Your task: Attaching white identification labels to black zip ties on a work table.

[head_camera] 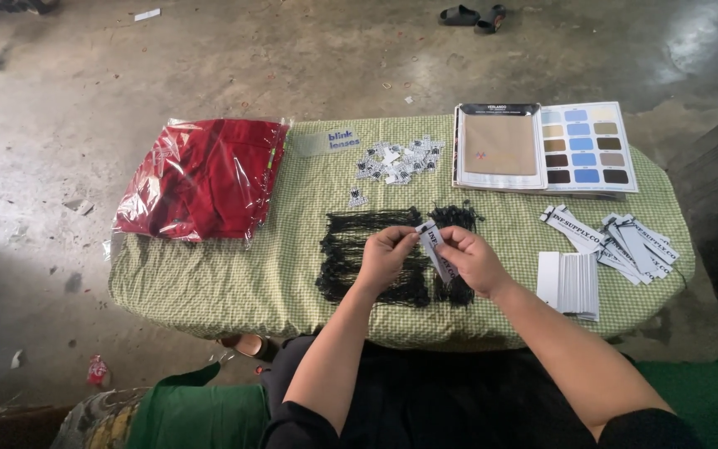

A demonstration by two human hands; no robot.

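From the head camera, the left hand (386,254) and the right hand (474,259) both pinch one long white paper tag with black print (435,249), fingers closed on it. The tag is held just above a pile of thin black strings (359,245) on the bench with the green checked cloth (234,274). More white tags (625,241) lie to the right.

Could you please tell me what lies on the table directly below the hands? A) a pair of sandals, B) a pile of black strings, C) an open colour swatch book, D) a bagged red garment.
B: the hands, left and right, hold a tag above the black strings spread on the table.
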